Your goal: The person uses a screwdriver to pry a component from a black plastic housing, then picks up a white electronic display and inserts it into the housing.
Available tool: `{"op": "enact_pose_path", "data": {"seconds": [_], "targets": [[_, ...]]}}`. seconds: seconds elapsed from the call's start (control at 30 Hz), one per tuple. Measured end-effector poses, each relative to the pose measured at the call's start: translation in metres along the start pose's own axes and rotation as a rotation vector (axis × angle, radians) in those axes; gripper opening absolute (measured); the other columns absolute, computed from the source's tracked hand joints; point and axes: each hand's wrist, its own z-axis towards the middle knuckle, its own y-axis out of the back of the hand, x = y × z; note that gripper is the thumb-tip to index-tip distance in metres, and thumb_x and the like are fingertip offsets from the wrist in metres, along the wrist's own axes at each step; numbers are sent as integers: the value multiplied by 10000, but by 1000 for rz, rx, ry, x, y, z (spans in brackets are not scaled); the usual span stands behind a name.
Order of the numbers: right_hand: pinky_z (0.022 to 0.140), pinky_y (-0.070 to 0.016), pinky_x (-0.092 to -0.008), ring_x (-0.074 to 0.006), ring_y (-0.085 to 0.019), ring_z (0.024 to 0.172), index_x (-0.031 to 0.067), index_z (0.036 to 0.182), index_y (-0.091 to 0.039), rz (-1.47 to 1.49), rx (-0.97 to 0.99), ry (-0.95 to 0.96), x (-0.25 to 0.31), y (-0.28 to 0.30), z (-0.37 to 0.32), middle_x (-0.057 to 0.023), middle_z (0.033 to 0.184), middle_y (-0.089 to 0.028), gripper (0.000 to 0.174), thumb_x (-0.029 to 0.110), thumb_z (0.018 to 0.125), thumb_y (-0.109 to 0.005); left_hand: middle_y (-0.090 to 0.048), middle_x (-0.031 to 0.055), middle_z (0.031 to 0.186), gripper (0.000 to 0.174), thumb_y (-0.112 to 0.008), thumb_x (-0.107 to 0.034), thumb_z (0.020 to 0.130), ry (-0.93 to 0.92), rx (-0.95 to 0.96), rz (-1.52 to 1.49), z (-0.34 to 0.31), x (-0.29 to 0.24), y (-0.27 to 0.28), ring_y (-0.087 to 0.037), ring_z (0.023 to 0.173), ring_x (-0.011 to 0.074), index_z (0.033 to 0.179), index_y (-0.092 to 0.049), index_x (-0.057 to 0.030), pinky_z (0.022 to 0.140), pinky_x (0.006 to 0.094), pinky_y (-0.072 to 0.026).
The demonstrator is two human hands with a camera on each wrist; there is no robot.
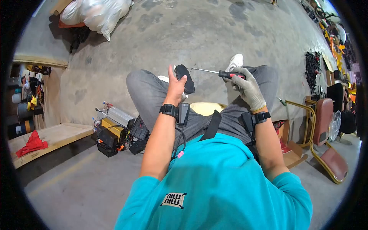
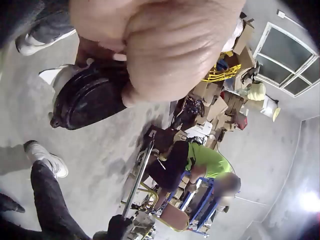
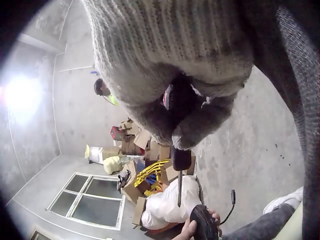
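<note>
A bare left hand (image 1: 175, 87) holds a black oval part (image 1: 185, 78) between the knees, thumb on one side of it. In the left wrist view the part (image 2: 90, 97) shows a rimmed, recessed face below the hand (image 2: 165, 45). The gloved right hand (image 1: 248, 87) grips the red and black handle of a screwdriver (image 1: 207, 70); its shaft points left toward the part, with the tip apart from it. In the right wrist view the glove (image 3: 175, 65) wraps the handle, and the black part (image 3: 204, 222) is beyond the shaft (image 3: 180, 187).
Batteries and electronic boxes (image 1: 115, 122) lie on the floor at the left, near a wooden bench (image 1: 57, 143) with a red cloth (image 1: 32, 144). A brown chair (image 1: 324, 122) stands at the right. White bags (image 1: 101, 15) are at the upper left. Another person (image 2: 212, 167) bends over farther off.
</note>
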Motion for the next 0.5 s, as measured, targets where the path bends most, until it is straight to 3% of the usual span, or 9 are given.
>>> {"op": "enact_pose_path", "data": {"seconds": [0.07,0.13,0.23,0.43,0.5], "targets": [[680,-530,-250,-130,-617,780,-40,1212,-554,-21,-5,2,-2,2,2,-90,937,-605,388,118,872,-655,-638,121,1095,569,-588,39,920,67,5,-26,-1,-4,0,-660,917,201,1437,-370,-54,825,339,-557],[677,-526,-250,-129,-615,779,-39,1214,-553,-8,-3,-4,-1,2,1,-90,936,-605,394,121,870,-658,-675,117,1027,403,-594,5,922,39,93,-76,7,1,6,-676,869,215,1307,-478,-24,758,339,-571],[673,-519,-249,-128,-612,779,-38,1217,-553,6,-5,-14,0,1,0,-88,935,-603,400,125,868,-660,-682,111,1046,352,-606,12,900,105,129,-121,10,3,12,-673,877,206,1234,-502,-18,760,331,-568],[670,-518,-250,-128,-608,777,-32,1218,-554,17,-17,-22,0,0,1,-89,938,-599,398,132,871,-659,-688,96,1115,369,-610,10,883,-67,93,77,3,3,1,-668,891,193,1235,-504,-26,783,333,-560],[670,-520,-251,-129,-608,775,-30,1221,-553,30,-18,-17,-2,1,2,-90,939,-599,400,134,872,-659,-687,89,1117,474,-608,8,888,-45,78,143,5,5,0,-663,915,182,1331,-450,-56,814,325,-553]]}}
